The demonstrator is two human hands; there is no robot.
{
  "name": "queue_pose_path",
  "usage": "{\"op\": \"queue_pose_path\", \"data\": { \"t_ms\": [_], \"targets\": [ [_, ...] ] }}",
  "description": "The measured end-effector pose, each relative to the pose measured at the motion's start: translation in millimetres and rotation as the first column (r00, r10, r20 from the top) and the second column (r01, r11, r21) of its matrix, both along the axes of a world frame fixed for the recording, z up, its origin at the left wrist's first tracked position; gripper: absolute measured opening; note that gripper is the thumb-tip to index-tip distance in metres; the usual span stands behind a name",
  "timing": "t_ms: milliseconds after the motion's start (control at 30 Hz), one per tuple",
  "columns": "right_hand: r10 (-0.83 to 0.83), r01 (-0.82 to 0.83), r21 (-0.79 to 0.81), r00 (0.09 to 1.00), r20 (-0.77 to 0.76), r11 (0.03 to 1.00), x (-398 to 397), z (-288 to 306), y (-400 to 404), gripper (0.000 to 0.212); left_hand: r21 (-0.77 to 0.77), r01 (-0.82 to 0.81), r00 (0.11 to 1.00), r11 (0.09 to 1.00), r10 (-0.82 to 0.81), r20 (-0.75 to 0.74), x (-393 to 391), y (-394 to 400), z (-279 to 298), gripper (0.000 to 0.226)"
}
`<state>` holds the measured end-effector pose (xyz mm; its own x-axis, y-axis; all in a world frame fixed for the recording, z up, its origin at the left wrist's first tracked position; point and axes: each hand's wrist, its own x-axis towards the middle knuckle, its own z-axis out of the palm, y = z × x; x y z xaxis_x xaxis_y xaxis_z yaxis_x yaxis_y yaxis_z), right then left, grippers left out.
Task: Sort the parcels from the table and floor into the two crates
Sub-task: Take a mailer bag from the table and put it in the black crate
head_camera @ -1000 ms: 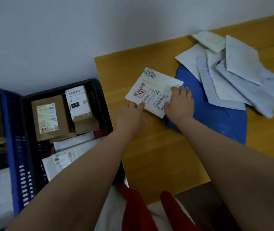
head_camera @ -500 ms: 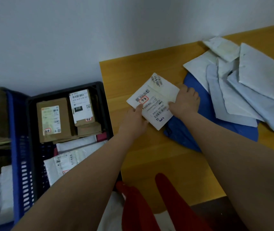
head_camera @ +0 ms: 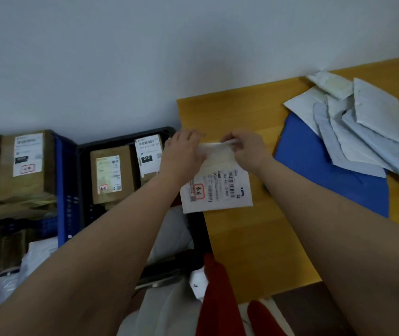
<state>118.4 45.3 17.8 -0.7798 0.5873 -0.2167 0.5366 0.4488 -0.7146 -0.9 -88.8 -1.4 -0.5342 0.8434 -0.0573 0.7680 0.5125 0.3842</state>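
Note:
A white parcel envelope with a barcode label and a red stamp hangs over the left edge of the yellow table, lifted off it. My left hand and my right hand both pinch its top edge. Just left of the table stands a black crate holding brown boxes and white mailers. A blue crate further left holds more brown boxes.
A blue mailer lies on the table to the right, with several pale grey envelopes piled on it. A white wall runs behind the table and crates. Red and white cloth shows at the bottom.
Both hands lifted the white envelope off the table and turned it upright, carrying it left to the table's edge beside the black crate. The view shifted left.

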Motion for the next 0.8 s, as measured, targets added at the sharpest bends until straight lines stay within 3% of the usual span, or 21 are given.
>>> {"op": "queue_pose_path", "data": {
  "t_ms": [67, 133, 233, 333, 433, 533, 800],
  "targets": [
    [-0.018, 0.019, 0.016, 0.998, -0.065, 1.0, -11.8, 5.6, -21.1, 0.034, -0.005, -0.041, 0.998, 0.999, 0.041, 0.046, -5.0, -22.3, 3.9, 0.023],
    [-0.127, 0.128, 0.008, 0.988, -0.085, 0.992, -21.1, 8.7, -45.5, 0.044, 0.057, -0.204, 0.97, 0.977, 0.194, 0.15, -14.8, -55.3, 8.0, 0.019],
    [-0.263, 0.263, 0.0, 0.964, -0.044, 0.965, -29.5, 9.7, -82.4, 0.064, 0.179, -0.433, 0.881, 0.884, 0.372, 0.291, -35.2, -103.7, 16.8, 0.016],
    [-0.323, 0.318, -0.091, 0.945, -0.049, 0.944, -39.9, 8.1, -124.6, 0.07, 0.291, -0.562, 0.805, 0.775, 0.43, 0.409, -52.0, -141.1, 27.3, 0.012],
    [-0.356, 0.319, -0.247, 0.927, -0.12, 0.915, -52.1, 12.7, -163.7, 0.048, 0.336, -0.608, 0.777, 0.719, 0.454, 0.436, -63.2, -168.8, 36.6, 0.008],
    [-0.364, 0.31, -0.249, 0.906, -0.215, 0.918, -65.1, 24.6, -191.6, 0.022, 0.406, -0.626, 0.764, 0.665, 0.42, 0.49, -69.8, -194.2, 45.8, 0.014],
    [-0.389, 0.289, -0.314, 0.861, -0.329, 0.904, -77.6, 51.5, -224.7, 0.019, 0.576, -0.557, 0.83, 0.598, 0.392, 0.396, -76.8, -236.3, 60.6, 0.025]
  ]
}}
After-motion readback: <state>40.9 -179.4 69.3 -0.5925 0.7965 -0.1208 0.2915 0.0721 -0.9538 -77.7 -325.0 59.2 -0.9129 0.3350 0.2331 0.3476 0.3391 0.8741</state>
